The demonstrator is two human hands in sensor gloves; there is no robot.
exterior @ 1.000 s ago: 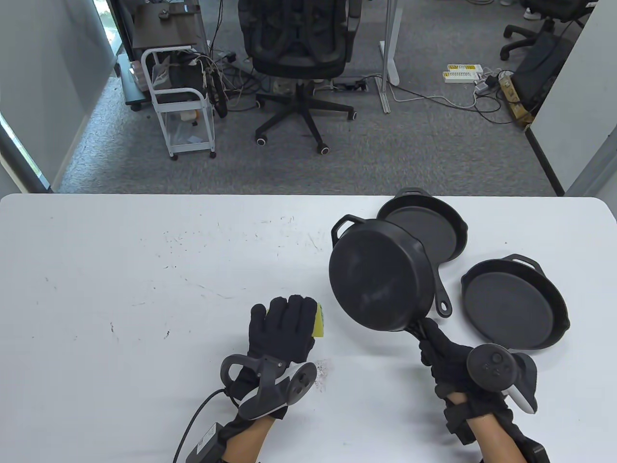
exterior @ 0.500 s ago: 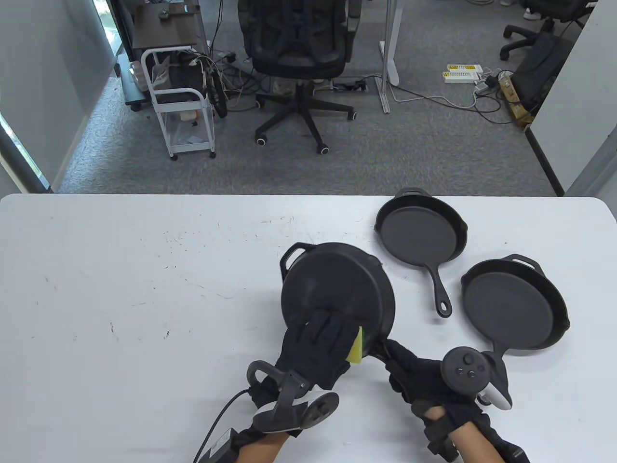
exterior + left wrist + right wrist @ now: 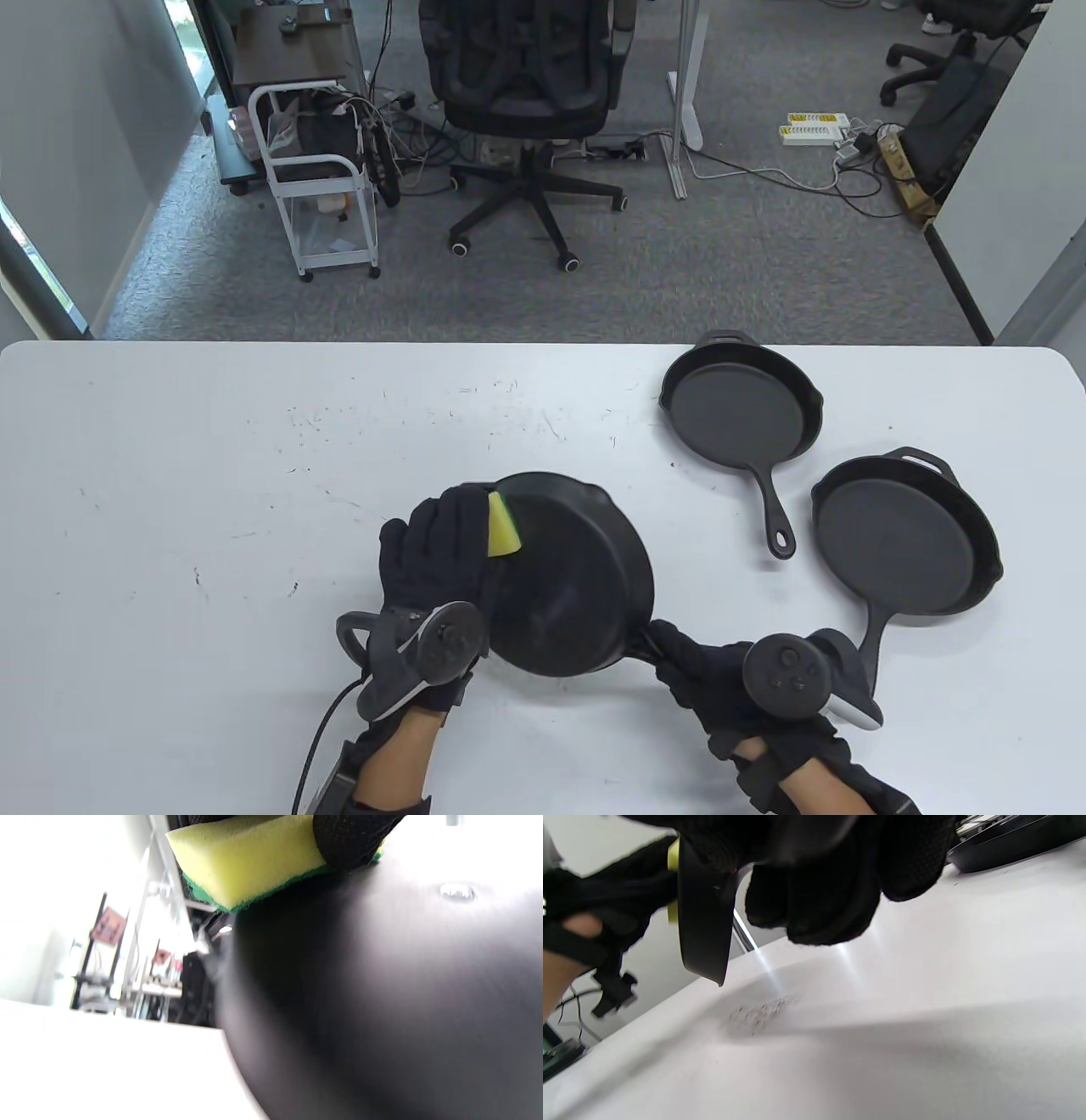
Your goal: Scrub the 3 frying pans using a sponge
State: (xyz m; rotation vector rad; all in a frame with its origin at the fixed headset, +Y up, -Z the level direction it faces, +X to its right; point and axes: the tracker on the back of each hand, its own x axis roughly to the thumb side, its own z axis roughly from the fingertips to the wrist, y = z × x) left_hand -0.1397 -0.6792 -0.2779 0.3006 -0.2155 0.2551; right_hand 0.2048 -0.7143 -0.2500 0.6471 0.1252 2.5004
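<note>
Table view: my left hand (image 3: 437,552) presses a yellow sponge (image 3: 502,528) to the underside of a tilted pan (image 3: 573,577) at lower centre, fingers wrapped around the sponge. My right hand (image 3: 721,688) grips that pan's handle. Two more pans (image 3: 740,399) (image 3: 904,536) lie flat at right on the table (image 3: 212,475).

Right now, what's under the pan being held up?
Bare white table with a patch of crumbs shows beneath the tilted pan. The pan's inside faces away, unseen.
</note>
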